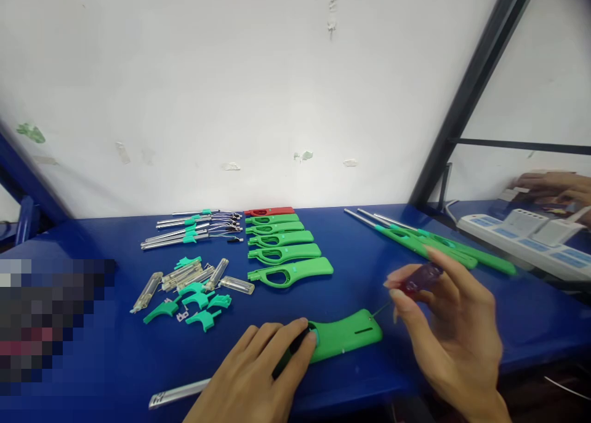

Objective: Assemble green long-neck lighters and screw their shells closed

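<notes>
A green long-necked gas lighter (344, 337) lies near the table's front edge, its silver tube (180, 393) pointing left. My left hand (258, 364) is closed around its trigger section, pressing it against the tabletop. Between the fingers of my right hand (455, 334) is a screwdriver (422, 277) with a translucent purple-red handle. Its thin shaft slants down to the left, and the tip is at a small hole by the lighter's right end; how deep it sits I cannot tell. Beyond my left hand are green handle shells (307, 269), teal triggers (199, 298) and clear fuel tanks (237, 284).
Metal tubes with wires (173, 232) lie at the back left, beside a red handle shell (281, 212). Three green lighters (427, 245) rest at the right. A white power strip (503, 241) and another person's blurred hand (554, 181) are further right. The blue table (364, 275) meets a white wall.
</notes>
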Motion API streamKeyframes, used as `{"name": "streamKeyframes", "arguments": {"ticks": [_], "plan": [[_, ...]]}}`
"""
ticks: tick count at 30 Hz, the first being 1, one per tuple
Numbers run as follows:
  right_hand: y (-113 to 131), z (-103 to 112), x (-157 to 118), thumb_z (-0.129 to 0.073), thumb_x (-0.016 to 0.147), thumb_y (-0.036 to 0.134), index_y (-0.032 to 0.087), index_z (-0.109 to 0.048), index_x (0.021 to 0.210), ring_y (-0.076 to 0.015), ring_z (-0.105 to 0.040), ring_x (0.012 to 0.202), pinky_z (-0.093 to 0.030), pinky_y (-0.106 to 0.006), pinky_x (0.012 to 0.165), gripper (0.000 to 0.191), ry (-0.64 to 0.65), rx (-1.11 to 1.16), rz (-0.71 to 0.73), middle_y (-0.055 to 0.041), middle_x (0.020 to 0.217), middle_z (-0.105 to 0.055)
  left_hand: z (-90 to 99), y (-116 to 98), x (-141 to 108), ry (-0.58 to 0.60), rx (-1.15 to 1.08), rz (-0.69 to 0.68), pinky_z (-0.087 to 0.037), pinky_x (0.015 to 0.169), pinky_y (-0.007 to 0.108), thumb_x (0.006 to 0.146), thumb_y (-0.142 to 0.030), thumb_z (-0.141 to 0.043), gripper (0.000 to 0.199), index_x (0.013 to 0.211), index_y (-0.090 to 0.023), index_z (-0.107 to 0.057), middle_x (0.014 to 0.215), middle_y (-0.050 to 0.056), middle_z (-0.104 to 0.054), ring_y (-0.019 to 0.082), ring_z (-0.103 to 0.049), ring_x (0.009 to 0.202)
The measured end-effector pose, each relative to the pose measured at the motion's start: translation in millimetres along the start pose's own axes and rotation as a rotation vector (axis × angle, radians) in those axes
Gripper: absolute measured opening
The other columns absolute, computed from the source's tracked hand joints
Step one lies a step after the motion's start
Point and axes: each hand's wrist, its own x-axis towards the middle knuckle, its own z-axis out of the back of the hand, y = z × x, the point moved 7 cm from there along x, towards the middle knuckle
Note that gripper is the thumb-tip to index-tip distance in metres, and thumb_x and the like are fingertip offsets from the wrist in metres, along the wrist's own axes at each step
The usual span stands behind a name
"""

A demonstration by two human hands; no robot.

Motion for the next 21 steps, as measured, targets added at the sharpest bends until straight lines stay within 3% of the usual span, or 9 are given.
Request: {"name": "streamKeyframes", "arguments": {"ticks": [3, 9, 14, 16, 21], "plan": [[-2.4, -2.3, 0.4, -0.061, 0.108, 0.007, 0.039, -0.044, 0.171, -0.0159, -0.075, 0.103, -0.064, -0.026, 0.070, 0.073, 0.027, -0.006, -0.036, -0.0033, 0.119, -0.075, -2.1, 0.3, -0.5, 0.003, 0.016, -0.011, -0.069, 0.103, 0.043, 0.101, 0.002, -0.043, 0.065, 0.159, -0.023, -0.057, 0.157, 0.003, -0.069, 0.025, -0.077, 0.127], [1.4, -1.7, 1.8, -0.077, 0.098, 0.005, 0.040, -0.054, 0.162, -0.0154, -0.076, 0.099, -0.065, -0.025, 0.070, 0.077, -0.020, -0.005, 0.015, 0.0005, 0.112, -0.074, -3.6, 1.6, -1.5, 0.002, 0.033, -0.016, -0.070, 0.099, 0.045, 0.105, 0.000, -0.040, 0.061, 0.158, -0.023, -0.058, 0.156, 0.003, -0.070, 0.026, -0.078, 0.124], [-2.9, -2.3, 0.9, -0.062, 0.109, 0.011, 0.037, -0.045, 0.169, -0.0167, -0.078, 0.103, -0.066, -0.027, 0.069, 0.068, 0.028, -0.025, -0.072, -0.0052, 0.127, -0.079, -3.7, 0.8, -2.4, -0.010, 0.039, -0.038, -0.070, 0.100, 0.040, 0.111, -0.006, -0.042, 0.053, 0.158, -0.023, -0.059, 0.155, 0.004, -0.071, 0.024, -0.078, 0.124], [-2.2, -2.7, 0.6, -0.065, 0.108, 0.012, 0.037, -0.045, 0.169, -0.0170, -0.078, 0.104, -0.066, -0.027, 0.071, 0.069, 0.040, -0.023, -0.055, -0.0059, 0.131, -0.077, -3.3, 1.5, -2.1, -0.019, 0.037, -0.033, -0.068, 0.102, 0.038, 0.113, -0.009, -0.044, 0.050, 0.158, -0.024, -0.060, 0.153, 0.004, -0.072, 0.023, -0.078, 0.123], [-3.1, -0.1, -1.8, -0.079, 0.098, 0.007, 0.038, -0.052, 0.165, -0.0154, -0.078, 0.095, -0.067, -0.026, 0.075, 0.079, -0.018, -0.029, -0.012, 0.0006, 0.109, -0.077, -0.6, 2.4, -0.8, -0.045, 0.036, -0.045, -0.067, 0.104, 0.033, 0.117, -0.018, -0.048, 0.043, 0.157, -0.024, -0.061, 0.152, 0.004, -0.073, 0.021, -0.078, 0.122]]}}
